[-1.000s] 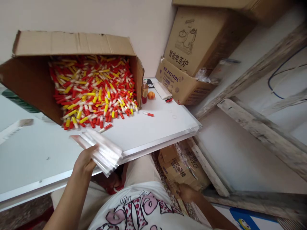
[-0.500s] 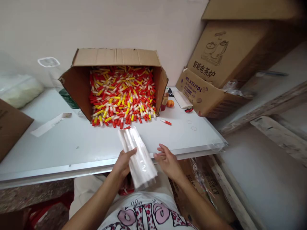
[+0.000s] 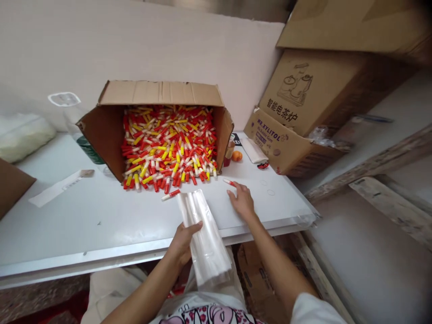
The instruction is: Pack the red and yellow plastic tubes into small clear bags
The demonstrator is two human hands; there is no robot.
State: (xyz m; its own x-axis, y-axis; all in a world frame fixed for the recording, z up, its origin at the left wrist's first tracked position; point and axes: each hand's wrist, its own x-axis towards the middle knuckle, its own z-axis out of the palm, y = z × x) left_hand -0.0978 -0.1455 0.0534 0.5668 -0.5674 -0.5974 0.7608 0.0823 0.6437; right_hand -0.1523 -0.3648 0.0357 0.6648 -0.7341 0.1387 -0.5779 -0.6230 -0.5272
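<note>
Setup: one view, head-worn. Lens sits above the wearer's shirt (image 3: 209,312) and lap, looking forward and steeply down over the worktop (image 3: 135,213). Shirt and forearms enter at the bottom edge, nearest the lens. Left grip (image 3: 183,240) and right grip (image 3: 242,202) at close range, low centre and just right of it. Worktop seen from its near long side; front edge runs aslant, higher at frame right. Open box (image 3: 160,93) farther off, upper centre-left, mouth toward the lens. Wall (image 3: 135,45) closes the background. Stacked cartons (image 3: 293,94) upper right, cropped by the frame. Coverage wide: floor (image 3: 43,292) visible lower left.
</note>
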